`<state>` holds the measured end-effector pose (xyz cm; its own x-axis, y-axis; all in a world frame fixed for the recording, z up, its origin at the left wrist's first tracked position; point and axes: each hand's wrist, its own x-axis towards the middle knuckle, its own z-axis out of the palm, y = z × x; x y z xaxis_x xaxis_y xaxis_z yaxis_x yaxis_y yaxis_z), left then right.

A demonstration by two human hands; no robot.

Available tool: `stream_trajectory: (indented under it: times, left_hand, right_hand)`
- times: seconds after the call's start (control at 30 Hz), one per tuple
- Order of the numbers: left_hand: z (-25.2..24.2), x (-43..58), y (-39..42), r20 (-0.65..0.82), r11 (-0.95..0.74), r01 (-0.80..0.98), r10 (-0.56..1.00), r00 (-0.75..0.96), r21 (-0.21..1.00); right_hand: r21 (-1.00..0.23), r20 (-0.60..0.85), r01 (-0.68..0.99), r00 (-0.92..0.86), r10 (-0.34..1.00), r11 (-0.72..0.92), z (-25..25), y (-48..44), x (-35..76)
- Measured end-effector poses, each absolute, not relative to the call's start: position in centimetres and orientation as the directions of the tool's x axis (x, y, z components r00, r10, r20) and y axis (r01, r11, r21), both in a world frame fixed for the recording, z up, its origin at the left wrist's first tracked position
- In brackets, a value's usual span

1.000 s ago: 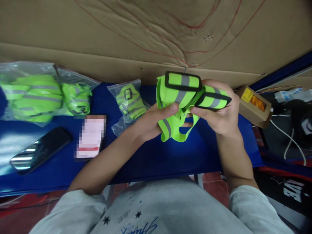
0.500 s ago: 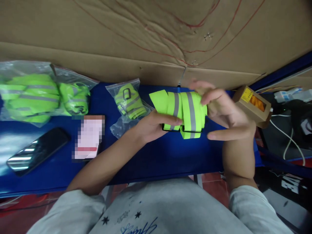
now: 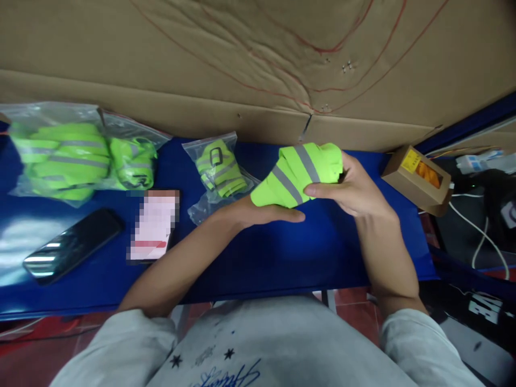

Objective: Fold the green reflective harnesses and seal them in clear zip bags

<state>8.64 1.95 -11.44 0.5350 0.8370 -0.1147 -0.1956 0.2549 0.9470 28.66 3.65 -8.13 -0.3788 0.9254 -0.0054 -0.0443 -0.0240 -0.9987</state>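
A folded neon yellow-green reflective strap with grey stripes is held above the blue table between my two hands. My right hand grips its right end, thumb in front and fingers behind. My left hand supports the left end from below; its thumb lies stretched along the lower edge, and its fingers are hidden behind the material. Just left of it, a clear zip bag with a similar strap and a black buckle lies on the table. Another clear plastic bag lies partly behind my left forearm.
Two larger bags of neon straps lie at the back left. In front of them are a dark phone and a phone with a blurred screen. A small cardboard box sits at the right end. A cardboard wall stands behind the blue table.
My right hand, open and off the strap's right end before, has closed on it. The strap has turned and tilted, and its black buckles are now out of sight.
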Motion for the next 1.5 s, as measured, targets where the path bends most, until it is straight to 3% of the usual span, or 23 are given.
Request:
stream_trajectory:
  times: [0.13,0.27,0.33,0.47,0.57,0.7,0.77,0.83,0.9,0.97,1.03,1.1,1.23,1.37,1.5]
  left_hand:
    - [-10.4,9.7,1.2,-0.051,0.325,-0.378,0.812,0.581,0.867]
    - [-9.8,9.8,0.4,-0.019,0.247,-0.568,0.926,0.377,0.785]
    - [-10.0,9.6,-0.6,-0.097,0.252,-0.533,0.948,0.303,0.808]
    - [-11.8,9.9,-4.2,-0.246,0.314,-0.291,0.937,0.248,0.904]
    - [-14.0,10.9,-7.4,-0.336,0.363,-0.222,0.93,0.147,0.905]
    - [-15.9,11.0,-10.1,-0.275,0.284,-0.243,0.959,0.074,0.927]
    - [-16.0,9.7,-10.3,-0.152,0.159,-0.102,0.986,0.074,0.982]
    - [-15.9,7.7,-9.8,0.02,-0.029,0.219,0.999,0.045,0.975]
    - [-16.0,5.8,-9.0,0.133,-0.095,0.632,0.991,-0.012,0.769]
    - [-16.4,4.7,-8.4,0.176,-0.034,0.876,0.983,-0.058,0.48]
    - [-17.0,4.4,-8.5,0.183,-0.032,0.954,0.983,-0.023,0.297]
    - [-17.5,4.8,-9.5,0.182,-0.153,0.957,0.977,0.109,0.247]
    - [-17.5,5.4,-12.0,0.197,-0.395,0.871,0.916,0.349,0.292]
    - [-16.8,5.7,-12.4,0.225,-0.489,0.809,0.871,0.436,0.327]
    - [-16.3,6.9,-10.7,0.145,-0.612,0.702,0.782,0.606,0.363]
  right_hand:
    - [-0.998,0.01,-0.063,-0.299,0.954,-0.009,-8.4,4.8,30.0]
    - [-0.991,0.092,-0.115,-0.144,0.985,0.075,-9.1,3.8,29.3]
    - [-0.992,-0.019,-0.116,-0.228,0.973,-0.047,-9.6,2.3,29.1]
    - [-0.895,-0.328,-0.13,-0.457,0.827,-0.427,-11.8,-1.8,29.2]
    - [-0.846,-0.379,-0.178,-0.46,0.803,-0.502,-14.0,-4.6,29.1]
    - [-0.854,-0.414,-0.153,-0.38,0.827,-0.498,-16.2,-7.5,28.6]
    - [-0.876,-0.405,-0.144,-0.295,0.865,-0.459,-16.8,-8.5,28.8]
    - [-0.912,-0.369,-0.13,-0.157,0.916,-0.39,-17.2,-9.1,29.2]
    - [-0.939,-0.324,-0.12,-0.01,0.946,-0.323,-17.4,-9.2,30.0]
    - [-0.949,-0.3,-0.13,0.103,0.948,-0.286,-17.6,-9.1,30.8]
    - [-0.951,-0.299,-0.14,0.175,0.938,-0.277,-17.8,-9.0,31.5]
    - [-0.949,-0.309,-0.139,0.229,0.923,-0.283,-17.8,-9.1,32.0]
    - [-0.946,-0.323,-0.154,0.332,0.886,-0.287,-17.4,-9.7,32.4]
    - [-0.955,-0.292,-0.166,0.417,0.861,-0.244,-17.0,-9.9,32.4]
    - [-0.953,-0.296,-0.194,0.445,0.845,-0.232,-16.7,-9.9,32.8]
